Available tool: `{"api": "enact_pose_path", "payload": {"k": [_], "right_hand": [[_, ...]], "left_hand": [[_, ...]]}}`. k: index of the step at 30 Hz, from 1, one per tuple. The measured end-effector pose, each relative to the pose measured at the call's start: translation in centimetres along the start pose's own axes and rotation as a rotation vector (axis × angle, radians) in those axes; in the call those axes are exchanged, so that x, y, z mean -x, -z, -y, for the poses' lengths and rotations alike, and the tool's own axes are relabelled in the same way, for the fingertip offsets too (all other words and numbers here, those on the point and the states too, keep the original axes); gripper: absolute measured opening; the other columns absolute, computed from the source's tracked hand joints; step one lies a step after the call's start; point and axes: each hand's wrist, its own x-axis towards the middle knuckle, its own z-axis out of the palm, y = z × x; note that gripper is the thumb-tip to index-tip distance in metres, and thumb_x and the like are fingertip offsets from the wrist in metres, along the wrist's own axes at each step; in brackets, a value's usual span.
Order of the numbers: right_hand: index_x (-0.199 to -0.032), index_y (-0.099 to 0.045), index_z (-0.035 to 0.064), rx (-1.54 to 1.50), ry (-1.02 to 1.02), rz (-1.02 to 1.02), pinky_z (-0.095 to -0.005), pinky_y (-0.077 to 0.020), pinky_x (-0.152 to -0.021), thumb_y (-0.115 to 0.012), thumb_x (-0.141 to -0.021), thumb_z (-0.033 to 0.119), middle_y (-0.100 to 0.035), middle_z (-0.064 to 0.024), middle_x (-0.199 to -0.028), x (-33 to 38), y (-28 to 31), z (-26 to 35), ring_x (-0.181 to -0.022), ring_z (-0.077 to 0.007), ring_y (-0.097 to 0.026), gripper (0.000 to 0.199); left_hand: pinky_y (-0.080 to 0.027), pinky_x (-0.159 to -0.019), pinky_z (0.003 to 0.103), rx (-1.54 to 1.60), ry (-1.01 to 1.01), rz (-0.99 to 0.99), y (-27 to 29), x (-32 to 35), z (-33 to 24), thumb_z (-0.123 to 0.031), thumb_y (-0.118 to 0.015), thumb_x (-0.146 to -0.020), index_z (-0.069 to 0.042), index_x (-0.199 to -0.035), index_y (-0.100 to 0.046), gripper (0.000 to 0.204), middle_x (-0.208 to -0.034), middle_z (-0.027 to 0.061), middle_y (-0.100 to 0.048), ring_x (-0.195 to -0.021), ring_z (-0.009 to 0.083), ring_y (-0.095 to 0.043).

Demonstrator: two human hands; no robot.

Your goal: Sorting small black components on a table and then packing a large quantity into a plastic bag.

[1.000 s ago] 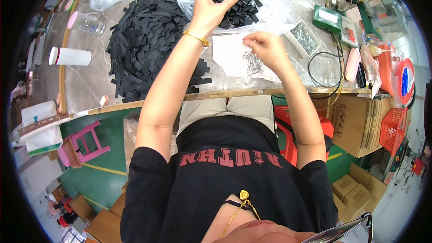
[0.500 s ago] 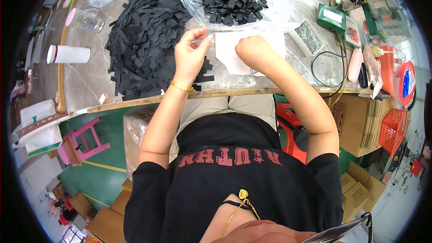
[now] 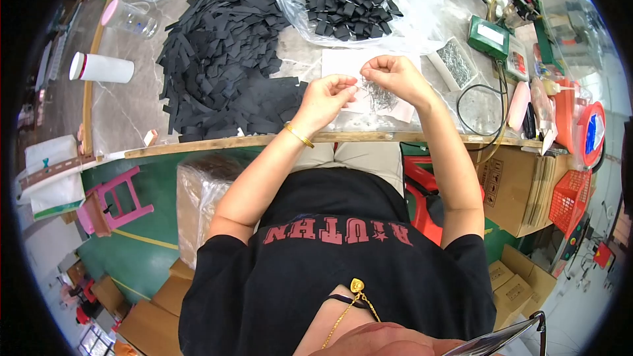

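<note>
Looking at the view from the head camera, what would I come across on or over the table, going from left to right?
White bottle, heap of black strips, left hand, right hand, white box of small metal pieces, green box.

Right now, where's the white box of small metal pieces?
In the head view, the white box is on the table, to the right of the right hand, between the white paper and the green box.
</note>
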Motion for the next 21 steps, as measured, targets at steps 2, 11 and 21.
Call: {"api": "enact_pose_path", "payload": {"k": [2, 11, 21], "right_hand": [[-0.084, -0.063, 0.0038, -0.156, -0.089, 0.019, -0.0167, -0.0368, -0.051, -0.062, -0.078, 0.018, -0.057, 0.0046, -0.07, 0.5, 0.0, 0.2, -0.056, -0.0021, -0.045, 0.016], [-0.087, -0.062, 0.0053, -0.426, -0.037, 0.01, -0.015, -0.0314, -0.047, -0.062, -0.079, 0.02, -0.056, 0.0049, -0.07, 1.7, -0.9, -0.4, -0.054, -0.0008, -0.042, 0.016], [-0.084, -0.059, 0.0054, -0.652, 0.081, -0.15, -0.0152, -0.0316, -0.045, -0.06, -0.08, 0.021, -0.058, 0.0019, -0.07, 1.7, -1.4, -0.6, -0.052, -0.0013, -0.044, 0.016]], "left_hand": [[-0.044, -0.064, 0.02, 0.08, 0.039, 0.029, -0.6, 0.0, -0.7, -0.01, -0.056, -0.082, 0.002, -0.101, -0.057, 0.022, -0.088, 0.0071, -0.062, -0.076, 0.0104, -0.057], [-0.038, -0.056, 0.017, 0.16, 0.033, 0.037, -0.9, -0.2, -0.7, -0.013, -0.059, -0.082, -0.001, -0.089, -0.06, 0.014, -0.079, 0.0049, -0.062, -0.065, 0.0063, -0.053], [-0.038, -0.056, 0.016, 0.038, 0.008, 0.091, -1.3, 0.2, -1.2, -0.012, -0.059, -0.081, -0.001, -0.088, -0.06, 0.013, -0.076, 0.0028, -0.061, -0.063, 0.0052, -0.051]]}}
